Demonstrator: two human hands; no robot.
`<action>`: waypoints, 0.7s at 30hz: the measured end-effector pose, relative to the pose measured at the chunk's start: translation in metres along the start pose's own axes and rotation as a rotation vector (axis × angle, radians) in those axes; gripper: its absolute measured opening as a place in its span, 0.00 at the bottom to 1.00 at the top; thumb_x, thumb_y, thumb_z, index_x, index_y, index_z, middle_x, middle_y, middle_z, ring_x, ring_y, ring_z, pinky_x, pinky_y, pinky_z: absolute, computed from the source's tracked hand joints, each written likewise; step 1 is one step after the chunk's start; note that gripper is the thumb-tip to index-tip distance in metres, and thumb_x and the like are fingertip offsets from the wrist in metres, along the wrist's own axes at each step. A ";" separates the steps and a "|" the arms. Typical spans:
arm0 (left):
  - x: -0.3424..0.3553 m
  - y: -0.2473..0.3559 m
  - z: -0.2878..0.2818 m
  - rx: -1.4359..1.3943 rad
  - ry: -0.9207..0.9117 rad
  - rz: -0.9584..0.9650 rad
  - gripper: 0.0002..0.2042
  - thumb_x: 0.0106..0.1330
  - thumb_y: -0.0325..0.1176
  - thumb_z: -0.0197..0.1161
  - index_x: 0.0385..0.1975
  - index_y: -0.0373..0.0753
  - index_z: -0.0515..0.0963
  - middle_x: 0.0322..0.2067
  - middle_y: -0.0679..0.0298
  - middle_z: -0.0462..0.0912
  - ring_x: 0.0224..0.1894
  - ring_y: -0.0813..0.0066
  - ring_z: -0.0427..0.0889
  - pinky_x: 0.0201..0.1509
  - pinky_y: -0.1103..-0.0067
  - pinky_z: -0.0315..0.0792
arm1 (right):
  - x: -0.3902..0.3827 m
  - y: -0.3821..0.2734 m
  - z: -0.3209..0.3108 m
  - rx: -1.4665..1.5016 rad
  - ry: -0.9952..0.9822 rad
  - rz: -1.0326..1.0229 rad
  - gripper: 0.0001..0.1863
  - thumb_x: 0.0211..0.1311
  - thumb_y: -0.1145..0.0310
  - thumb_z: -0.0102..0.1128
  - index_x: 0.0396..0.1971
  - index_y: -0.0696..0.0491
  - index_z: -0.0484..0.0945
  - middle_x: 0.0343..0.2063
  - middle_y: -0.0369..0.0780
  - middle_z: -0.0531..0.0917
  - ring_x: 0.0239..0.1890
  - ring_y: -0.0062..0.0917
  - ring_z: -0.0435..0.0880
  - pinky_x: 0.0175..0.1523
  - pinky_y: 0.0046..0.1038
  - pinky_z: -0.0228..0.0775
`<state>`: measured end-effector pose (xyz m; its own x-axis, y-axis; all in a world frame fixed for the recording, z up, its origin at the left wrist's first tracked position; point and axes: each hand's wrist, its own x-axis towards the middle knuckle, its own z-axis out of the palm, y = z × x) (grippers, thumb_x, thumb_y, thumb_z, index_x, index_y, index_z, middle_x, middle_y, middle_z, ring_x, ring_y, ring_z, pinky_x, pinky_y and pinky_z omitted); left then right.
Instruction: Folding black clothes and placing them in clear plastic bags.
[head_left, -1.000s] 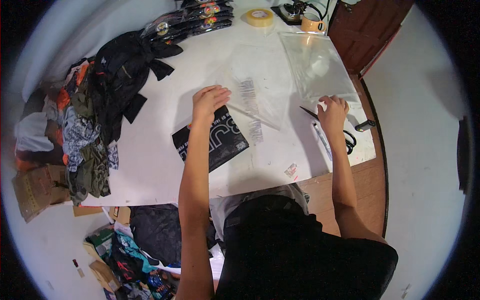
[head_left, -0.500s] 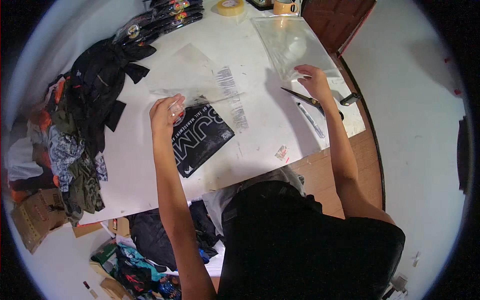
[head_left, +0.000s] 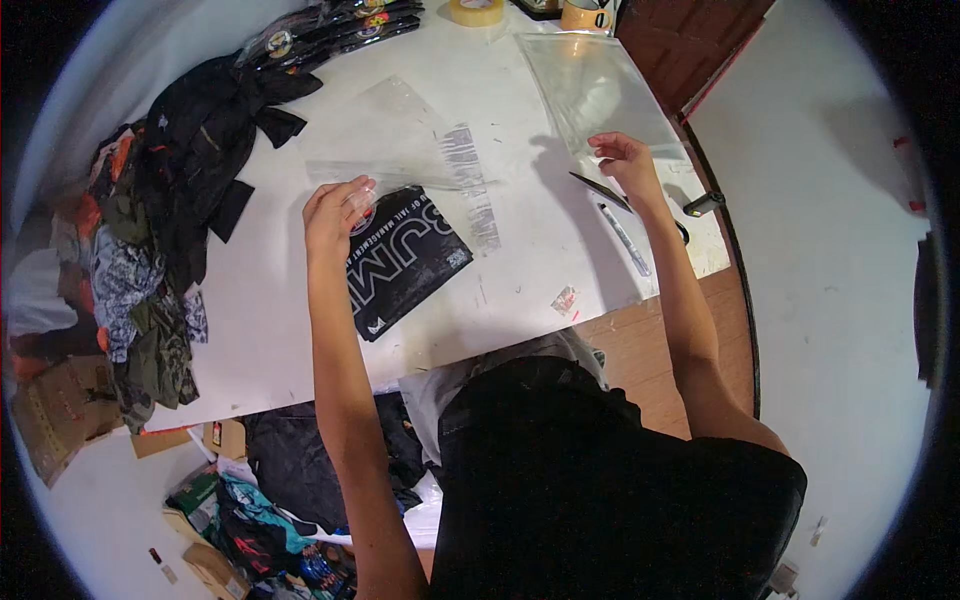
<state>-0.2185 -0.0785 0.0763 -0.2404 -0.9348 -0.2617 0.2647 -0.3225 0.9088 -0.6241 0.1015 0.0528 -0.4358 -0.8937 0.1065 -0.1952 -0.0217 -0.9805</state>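
My left hand (head_left: 338,215) is closed, its bent fingers pinching clear film at the near left edge of a clear plastic bag (head_left: 385,125). That bag lies spread on the white table. Partly under the hand is a folded black garment (head_left: 415,265) with large white lettering; its left corner and round emblem are mostly hidden. Over the near edge of a stack of clear plastic bags (head_left: 590,85), my right hand (head_left: 622,165) hovers with curled, parted fingers and nothing visible in them. Black scissors (head_left: 598,188) lie beneath that hand, partly covered by the wrist.
A pen (head_left: 625,240) and a small black object (head_left: 703,204) lie near the table's right side. Tape (head_left: 475,11) and an orange mug (head_left: 585,15) stand at the back. Black clothes (head_left: 200,140) and packed garments (head_left: 330,35) line the left. A cardboard box (head_left: 70,405) sits below.
The whole view has shifted slightly. Both hands stay nearly in place, the left one a little farther from me along the garment's edge. The right fingers have curled slightly.
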 end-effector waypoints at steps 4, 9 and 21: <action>-0.002 0.000 -0.007 -0.016 0.005 0.030 0.07 0.60 0.20 0.63 0.30 0.33 0.69 0.39 0.45 0.84 0.44 0.56 0.87 0.46 0.71 0.83 | -0.010 -0.024 0.031 -0.561 0.089 -0.042 0.21 0.47 0.85 0.56 0.44 0.59 0.82 0.43 0.43 0.83 0.40 0.27 0.81 0.46 0.27 0.76; -0.003 0.006 -0.004 0.024 0.023 0.017 0.05 0.62 0.21 0.62 0.30 0.32 0.72 0.41 0.44 0.83 0.47 0.54 0.85 0.50 0.69 0.81 | -0.006 0.004 0.035 -0.318 0.059 -0.184 0.16 0.51 0.77 0.68 0.43 0.56 0.83 0.41 0.41 0.82 0.36 0.23 0.77 0.40 0.23 0.73; -0.003 0.000 -0.022 -0.012 0.020 0.035 0.07 0.60 0.20 0.62 0.31 0.33 0.69 0.39 0.46 0.83 0.45 0.54 0.86 0.47 0.70 0.83 | -0.030 -0.008 0.074 -0.781 -0.022 -0.212 0.08 0.55 0.74 0.65 0.36 0.56 0.84 0.32 0.49 0.81 0.32 0.38 0.84 0.40 0.36 0.76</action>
<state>-0.1974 -0.0795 0.0702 -0.2124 -0.9481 -0.2365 0.2835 -0.2914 0.9136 -0.5442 0.0948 0.0449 -0.3052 -0.9144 0.2660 -0.8324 0.1205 -0.5409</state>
